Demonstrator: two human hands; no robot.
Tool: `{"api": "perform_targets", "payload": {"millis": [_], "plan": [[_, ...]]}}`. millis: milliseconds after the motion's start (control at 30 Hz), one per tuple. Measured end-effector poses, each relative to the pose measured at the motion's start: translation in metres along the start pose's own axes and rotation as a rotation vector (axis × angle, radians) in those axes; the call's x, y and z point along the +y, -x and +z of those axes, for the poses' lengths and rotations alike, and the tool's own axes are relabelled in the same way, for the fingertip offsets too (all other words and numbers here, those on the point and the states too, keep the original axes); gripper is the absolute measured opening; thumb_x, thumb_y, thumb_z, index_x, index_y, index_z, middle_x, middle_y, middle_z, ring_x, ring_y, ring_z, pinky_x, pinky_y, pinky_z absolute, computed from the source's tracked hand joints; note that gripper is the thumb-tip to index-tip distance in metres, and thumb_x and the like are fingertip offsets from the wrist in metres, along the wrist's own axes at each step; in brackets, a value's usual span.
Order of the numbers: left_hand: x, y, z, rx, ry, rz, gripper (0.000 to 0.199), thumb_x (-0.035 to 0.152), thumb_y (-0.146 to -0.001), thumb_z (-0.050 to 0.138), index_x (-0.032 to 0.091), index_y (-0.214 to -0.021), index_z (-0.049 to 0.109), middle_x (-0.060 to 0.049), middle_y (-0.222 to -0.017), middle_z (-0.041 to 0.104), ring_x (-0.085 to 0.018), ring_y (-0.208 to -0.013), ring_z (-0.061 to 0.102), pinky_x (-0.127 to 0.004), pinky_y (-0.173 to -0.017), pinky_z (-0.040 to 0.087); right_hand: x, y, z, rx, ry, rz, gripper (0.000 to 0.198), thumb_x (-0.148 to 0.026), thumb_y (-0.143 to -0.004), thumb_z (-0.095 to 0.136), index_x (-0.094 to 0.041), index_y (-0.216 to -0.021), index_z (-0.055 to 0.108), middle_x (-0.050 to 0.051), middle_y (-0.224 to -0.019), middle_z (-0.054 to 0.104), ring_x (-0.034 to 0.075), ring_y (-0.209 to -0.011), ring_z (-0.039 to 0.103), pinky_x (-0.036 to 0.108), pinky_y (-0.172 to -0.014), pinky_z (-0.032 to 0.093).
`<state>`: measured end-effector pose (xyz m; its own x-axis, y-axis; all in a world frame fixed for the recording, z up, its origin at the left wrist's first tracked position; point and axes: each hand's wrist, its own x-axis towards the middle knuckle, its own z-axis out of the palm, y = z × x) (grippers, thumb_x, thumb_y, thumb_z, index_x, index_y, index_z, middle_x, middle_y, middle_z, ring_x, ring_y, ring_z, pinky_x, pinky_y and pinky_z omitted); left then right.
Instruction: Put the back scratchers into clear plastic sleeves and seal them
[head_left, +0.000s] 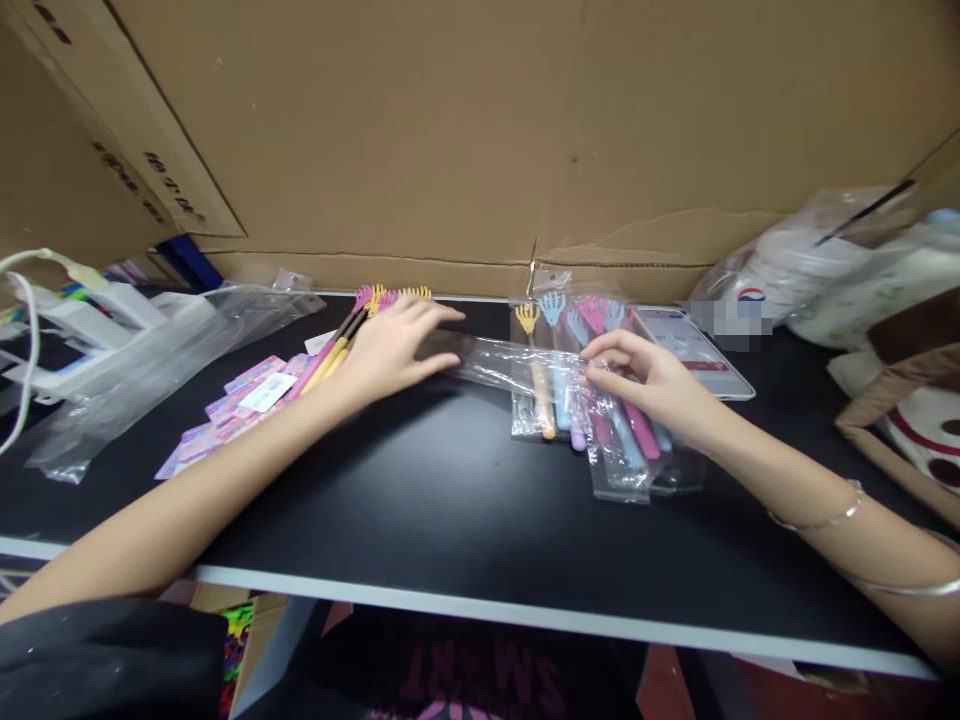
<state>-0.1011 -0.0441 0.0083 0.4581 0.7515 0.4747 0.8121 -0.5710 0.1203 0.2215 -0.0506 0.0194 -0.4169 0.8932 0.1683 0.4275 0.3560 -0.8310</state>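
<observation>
Plastic sleeving [510, 367], clear and narrow, is extending from the pinching grip of the right hand [661, 385], likely end-held for straightness. Leftward, the left hand [391, 345] is hovering, fingers spread.

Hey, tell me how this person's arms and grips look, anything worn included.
The left grip and right grip are ungloved hands. A black sleeve with pale specks covers the upper part of the left arm, which shows no jewellery. The right forearm wears a thin silvery bracelet and, nearer the elbow, a silvery bangle.
</observation>
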Motion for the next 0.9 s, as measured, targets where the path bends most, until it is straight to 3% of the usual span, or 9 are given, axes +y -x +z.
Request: {"api": "perform_targets", "payload": {"millis": [67, 167, 267, 400, 733, 900], "plan": [[0.016, 0.003, 0.005, -0.066, -0.055, 0.144, 0.054, 0.053, -0.088, 0.054, 0.02, -0.131, 0.05, -0.01, -0.132, 0.056, -0.028, -0.124, 0.046, -0.041, -0.102, 0.036, -0.001, 0.001, 0.002, -0.016, 0.023, -0.031, 0.028, -0.045, -0.083, 0.062, -0.023, -0.097, 0.056, 0.004, -0.083, 0.065, 0.017, -0.067, 0.062, 0.031, -0.056, 0.047], [0.029, 0.008, 0.013, -0.096, -0.12, 0.237, 0.054, 0.049, -0.09, 0.055, 0.019, -0.133, 0.048, -0.011, -0.131, 0.056, -0.027, -0.121, 0.048, -0.039, -0.099, 0.036, -0.003, 0.004, 0.008, 0.025, 0.155, -0.128, 0.021, -0.042, -0.085, 0.06, -0.024, -0.096, 0.057, 0.005, -0.089, 0.065, 0.021, -0.081, 0.063, 0.036, -0.067, 0.049], [0.032, 0.01, 0.017, -0.085, -0.155, 0.243, 0.048, 0.046, -0.091, 0.054, 0.02, -0.131, 0.05, -0.01, -0.12, 0.061, -0.025, -0.11, 0.054, -0.036, -0.091, 0.039, -0.005, 0.008, 0.015, 0.028, 0.274, -0.196, 0.017, -0.038, -0.087, 0.057, -0.025, -0.097, 0.057, 0.006, -0.093, 0.064, 0.024, -0.089, 0.061, 0.041, -0.076, 0.047], [0.033, 0.01, 0.016, -0.066, -0.163, 0.237, 0.054, 0.056, -0.088, 0.053, 0.021, -0.13, 0.051, -0.009, -0.113, 0.061, -0.024, -0.102, 0.055, -0.034, -0.084, 0.039, -0.005, 0.01, 0.019, -0.003, 0.293, -0.211, 0.018, -0.037, -0.087, 0.057, -0.025, -0.1, 0.056, 0.005, -0.091, 0.063, 0.024, -0.088, 0.059, 0.043, -0.082, 0.044], [0.041, 0.01, 0.01, -0.039, -0.121, 0.23, 0.071, 0.073, -0.079, 0.052, 0.021, -0.128, 0.053, -0.007, -0.105, 0.061, -0.023, -0.091, 0.059, -0.032, -0.079, 0.037, -0.001, 0.008, 0.014, 0.069, 0.241, -0.172, 0.021, -0.038, -0.087, 0.058, -0.024, -0.102, 0.056, 0.002, -0.086, 0.062, 0.02, -0.08, 0.06, 0.036, -0.077, 0.044], [0.041, 0.011, 0.01, -0.05, -0.165, 0.228, 0.06, 0.065, -0.085, 0.051, 0.023, -0.129, 0.053, -0.006, -0.107, 0.064, -0.02, -0.085, 0.061, -0.033, -0.073, 0.034, -0.003, 0.009, 0.016, 0.056, 0.189, -0.158, 0.022, -0.04, -0.086, 0.061, -0.025, -0.1, 0.055, 0.003, -0.085, 0.063, 0.021, -0.082, 0.062, 0.037, -0.077, 0.047]]}}
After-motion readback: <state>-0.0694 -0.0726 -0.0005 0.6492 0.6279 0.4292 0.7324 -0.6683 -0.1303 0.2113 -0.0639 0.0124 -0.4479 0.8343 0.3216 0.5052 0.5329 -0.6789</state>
